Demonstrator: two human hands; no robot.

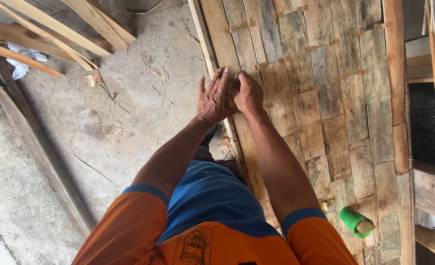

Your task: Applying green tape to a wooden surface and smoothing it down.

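A large sheet of thin wood veneer strips (335,98), joined edge to edge with small brown tape patches, lies flat in front of me. My left hand (213,98) rests palm down with fingers spread at the sheet's left edge. My right hand (248,93) sits beside it and touching it, fingers curled down onto the wood. Whether either hand grips a small tape piece is hidden between them.
A green roll (354,221) lies on the sheet near my right elbow. Loose wooden slats (55,29) pile at the upper left on the concrete floor (95,122), with splinters scattered about. A long plank (36,147) runs along the left. Stacked boards stand at the right edge.
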